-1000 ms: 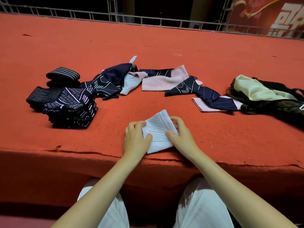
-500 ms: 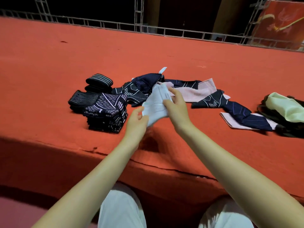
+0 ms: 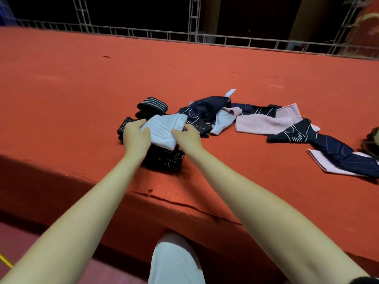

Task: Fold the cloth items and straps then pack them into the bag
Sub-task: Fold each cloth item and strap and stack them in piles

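A folded pale blue cloth [image 3: 164,129] lies on top of the dark stack of folded items [image 3: 164,159]. My left hand [image 3: 136,138] grips its left edge and my right hand [image 3: 187,138] grips its right edge. Rolled striped black straps [image 3: 152,104] sit just behind the stack. To the right lie unfolded pieces: a navy patterned cloth [image 3: 207,108], a pale blue one [image 3: 222,120], a pink one [image 3: 268,123] and another navy one [image 3: 320,140] over a pink piece [image 3: 328,166]. Only a sliver of the dark bag [image 3: 372,143] shows at the right edge.
Everything rests on a red carpeted platform [image 3: 82,89] whose front edge [image 3: 184,203] runs diagonally below my forearms. A metal truss railing [image 3: 194,35] lines the far side. My white trousers [image 3: 176,261] show at the bottom.
Both hands lifted the folded pale blue cloth from the front of the platform and carried it left onto the dark stack. The view swung left, leaving the bag almost out of frame.
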Available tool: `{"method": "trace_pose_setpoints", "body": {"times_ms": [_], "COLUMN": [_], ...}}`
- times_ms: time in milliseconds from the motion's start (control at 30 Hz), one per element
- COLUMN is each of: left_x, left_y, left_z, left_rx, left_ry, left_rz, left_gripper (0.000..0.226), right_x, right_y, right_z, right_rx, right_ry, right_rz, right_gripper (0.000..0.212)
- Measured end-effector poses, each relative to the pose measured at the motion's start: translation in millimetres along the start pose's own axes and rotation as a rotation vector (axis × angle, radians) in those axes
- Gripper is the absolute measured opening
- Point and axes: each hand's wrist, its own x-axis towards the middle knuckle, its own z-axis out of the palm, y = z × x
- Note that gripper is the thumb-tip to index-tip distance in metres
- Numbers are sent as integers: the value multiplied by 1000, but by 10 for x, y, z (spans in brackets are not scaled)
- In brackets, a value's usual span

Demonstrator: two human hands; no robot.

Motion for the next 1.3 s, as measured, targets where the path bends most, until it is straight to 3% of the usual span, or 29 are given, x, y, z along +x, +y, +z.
{"method": "trace_pose_setpoints", "body": {"times_ms": [67,167,267,367,467,533,633,733,900,1200,1300], "left_x": [-42,-101,-117,-139,-322,-505,-812,-1129,-1585,-2032,-2009], "left_y": [-155,-394,-339,-162,76,284,586,816,1167,2012,2209], "left_z": [64,188,195,148,169,270,568,972,1631,2845,3148], "left_rx": [89,221,326,360,237,126,-48,-123,-135,-200,-183], "left_ry": [-10,-15,-65,-12,105,102,-85,-356,-590,-765,-758], "left_rz": [33,-11,-20,24,166,251,265,214,175,195,226], "left_gripper": [11,19,24,34,36,32,29,28,28,26,26], "right_x": [-20,-71,-99,-87,-122,-183,-296,-426,-647,-575,-446], "right_y": [55,156,261,308,352,432,608,769,1048,1480,1545], "right_z": [41,35,-12,-119,-391,-680,-1221,-1832,-2837,-4447,-4750], "right_rx": [-79,-219,-190,-166,-112,-49,22,35,-81,-394,-532], "right_ry": [-20,-28,-31,-37,-2,25,104,229,372,763,839], "right_rz": [-5,-73,-76,-24,43,64,88,106,82,164,363], "right_gripper": [22,39,51,56,46,32,11,14,15,27,46]}}
